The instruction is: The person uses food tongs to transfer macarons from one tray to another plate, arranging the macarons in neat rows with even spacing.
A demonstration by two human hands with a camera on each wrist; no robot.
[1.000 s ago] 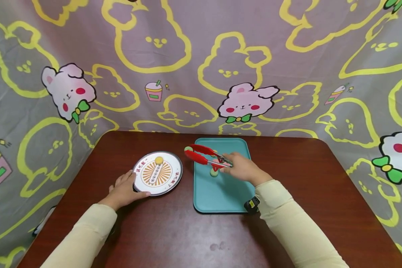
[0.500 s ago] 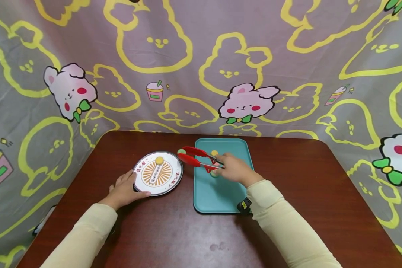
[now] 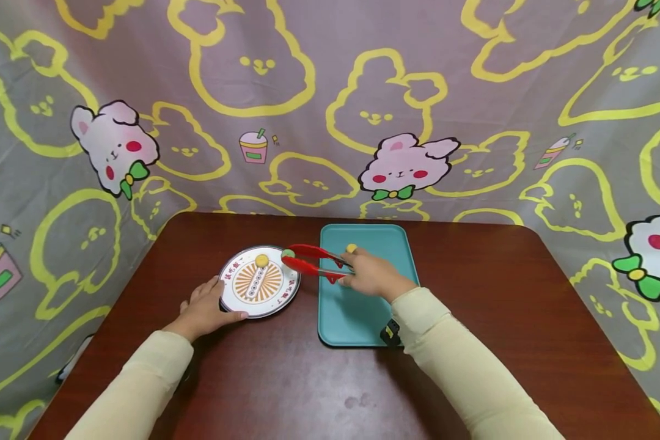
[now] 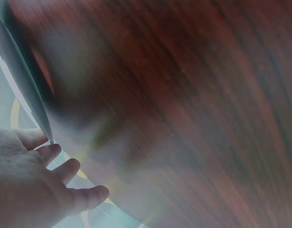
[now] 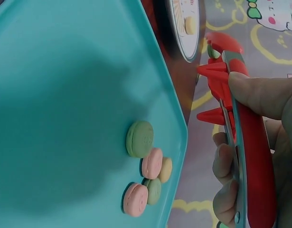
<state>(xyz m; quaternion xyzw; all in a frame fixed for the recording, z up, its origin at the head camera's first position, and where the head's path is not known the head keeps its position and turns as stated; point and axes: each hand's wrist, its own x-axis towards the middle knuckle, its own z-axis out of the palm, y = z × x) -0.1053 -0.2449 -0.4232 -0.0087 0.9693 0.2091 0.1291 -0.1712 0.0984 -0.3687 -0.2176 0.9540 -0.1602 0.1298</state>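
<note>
My left hand point(image 3: 203, 310) rests against the near left rim of a white plate point(image 3: 269, 304) printed with an orange ray pattern. Its fingers are spread and the thumb lies along the front edge. On the plate sits a yellow macaron point(image 3: 261, 261). My right hand point(image 3: 375, 275) grips red-and-steel tongs point(image 3: 299, 266), whose tips pinch a green macaron point(image 3: 288, 253) above the plate's right rim. In the right wrist view, the thumb presses the red handle point(image 5: 257, 180) and the fingers curl round the other side; the pinched macaron is mostly hidden by the tips.
A teal tray point(image 3: 352, 318) lies right of the plate, beneath my right hand. Several macarons are on it, among them a green one point(image 5: 140, 139) and a pink one point(image 5: 136, 199). A patterned cloth point(image 3: 319, 91) hangs behind the brown table point(image 3: 473, 275).
My right hand has moved left with the tongs, carrying the green macaron from the tray's left edge to over the plate's right rim. The left hand and plate have stayed put.
</note>
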